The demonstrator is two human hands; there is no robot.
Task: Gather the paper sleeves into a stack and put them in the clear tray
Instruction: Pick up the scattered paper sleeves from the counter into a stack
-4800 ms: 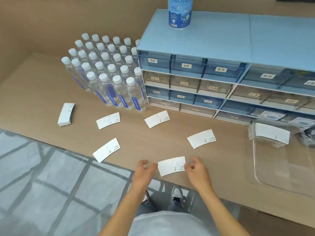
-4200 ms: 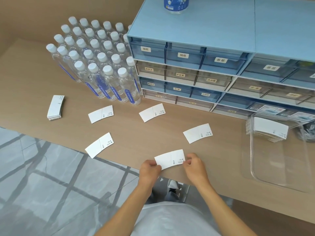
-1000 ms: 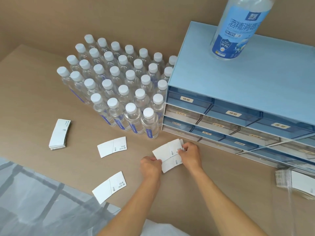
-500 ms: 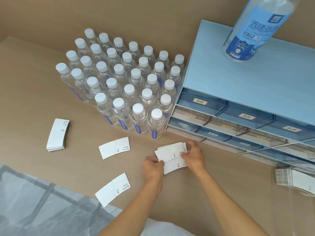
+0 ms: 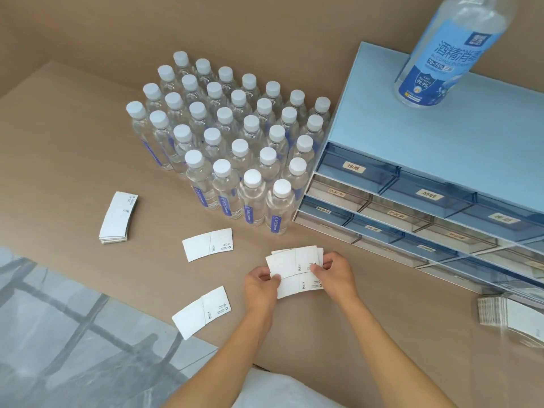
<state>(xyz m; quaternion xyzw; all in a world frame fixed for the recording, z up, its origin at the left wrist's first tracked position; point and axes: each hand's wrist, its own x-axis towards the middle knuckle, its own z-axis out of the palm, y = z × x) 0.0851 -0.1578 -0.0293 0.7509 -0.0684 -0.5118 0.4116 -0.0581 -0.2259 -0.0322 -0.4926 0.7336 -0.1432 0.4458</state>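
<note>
Both hands hold a small fanned bunch of white paper sleeves (image 5: 295,269) low over the brown table. My left hand (image 5: 260,285) pinches its left edge and my right hand (image 5: 335,272) pinches its right edge. One loose sleeve (image 5: 207,244) lies flat to the left of the bunch. Another loose sleeve (image 5: 201,312) lies at the table's front edge. A neat stack of sleeves (image 5: 118,217) sits further left. The clear tray (image 5: 518,322) shows only partly at the right edge, with a stack of sleeves inside it.
A block of several capped water bottles (image 5: 235,151) stands behind the sleeves. A blue drawer cabinet (image 5: 426,184) fills the right side, with a large sanitiser bottle (image 5: 441,51) on top. The table's front edge (image 5: 141,316) drops to a grey tiled floor.
Over the last seconds my hands picked up single sleeves from the right and middle of the table and joined them into one bunch. The view shifted left, so the tray slid to the frame's edge.
</note>
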